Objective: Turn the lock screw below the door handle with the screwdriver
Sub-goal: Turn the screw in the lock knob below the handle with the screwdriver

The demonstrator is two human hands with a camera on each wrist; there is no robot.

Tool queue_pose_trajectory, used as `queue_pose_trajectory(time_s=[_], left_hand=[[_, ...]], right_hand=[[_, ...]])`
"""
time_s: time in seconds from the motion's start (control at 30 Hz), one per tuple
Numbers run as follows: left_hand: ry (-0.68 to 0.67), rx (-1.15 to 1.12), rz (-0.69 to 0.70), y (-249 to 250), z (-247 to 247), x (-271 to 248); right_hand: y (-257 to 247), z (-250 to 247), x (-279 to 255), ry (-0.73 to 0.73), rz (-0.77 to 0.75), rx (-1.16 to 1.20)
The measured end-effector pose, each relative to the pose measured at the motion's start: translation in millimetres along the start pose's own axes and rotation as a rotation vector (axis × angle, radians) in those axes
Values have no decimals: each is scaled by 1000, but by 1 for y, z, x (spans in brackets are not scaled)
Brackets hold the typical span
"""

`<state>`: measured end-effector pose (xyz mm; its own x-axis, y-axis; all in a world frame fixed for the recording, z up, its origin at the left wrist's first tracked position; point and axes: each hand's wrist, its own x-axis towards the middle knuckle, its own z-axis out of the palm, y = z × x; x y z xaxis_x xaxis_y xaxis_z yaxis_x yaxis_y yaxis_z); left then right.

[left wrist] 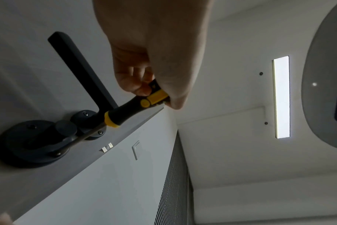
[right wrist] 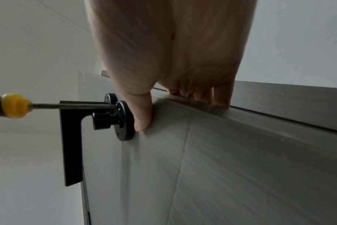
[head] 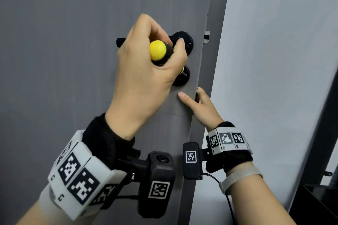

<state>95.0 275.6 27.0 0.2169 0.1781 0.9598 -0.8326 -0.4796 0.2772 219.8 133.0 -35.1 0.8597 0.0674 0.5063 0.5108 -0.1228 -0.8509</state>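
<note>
The black-and-yellow-handled screwdriver (head: 161, 52) is gripped by the left hand (head: 144, 71), fingers curled round its handle, at centre frame in the head view. Its steel shaft runs straight from the hand into the gray door (head: 73, 60) — long axis square to the door face — with the tip at the small lock screw (right wrist: 118, 107) on the round black lock plate (head: 182, 78), below the black lever door handle (head: 120, 41). The door's edge at centre right is held by the right hand (head: 201, 106), thumb flat on the face, fingers wrapped round the edge. The left hand is judged nearer the screw.
</note>
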Motion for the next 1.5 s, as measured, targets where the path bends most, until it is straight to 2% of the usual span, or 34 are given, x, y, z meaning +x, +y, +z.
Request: queue_pose_trajectory(time_s=[0.1,0.27,0.4,0.53,0.63,0.73,0.97,1.13,1.23,1.3,1.37,1.5], left_hand=[[18,-11,65,0,-5,-1],[-115,-43,54,8,-7,-6],[-26,-91,36,13,2,-9],[64,-162,-39,21,9,-9],[71,-129,-26,27,13,-9],[33,-79,-23,21,7,-10],[-154,-42,-143,15,-16,-8],[-58,-55,-181,20,-2,-8],[-44,-94,-176,20,-1,-9],[-78,-99,-216,17,-5,-11],[-169,-96,-248,13,-10,-13],[-335,-24,-223,15,-22,-10]], right_hand=[[-2,-1,-2,-10,3,-19],[-6,-1,-4,-13,1,-38],[-9,-2,-5,-13,6,-43],[-10,0,-5,-17,20,-64],[-12,-1,-6,-15,25,-66],[-14,-2,-7,-32,27,-80],[-14,-3,-4,-41,60,-50],[-15,-3,-4,-44,73,-63],[-17,-4,-4,-56,75,-79],[-18,-4,-4,-57,80,-82],[-18,-5,-5,-56,83,-82],[-17,-4,-3,-52,98,-79]])
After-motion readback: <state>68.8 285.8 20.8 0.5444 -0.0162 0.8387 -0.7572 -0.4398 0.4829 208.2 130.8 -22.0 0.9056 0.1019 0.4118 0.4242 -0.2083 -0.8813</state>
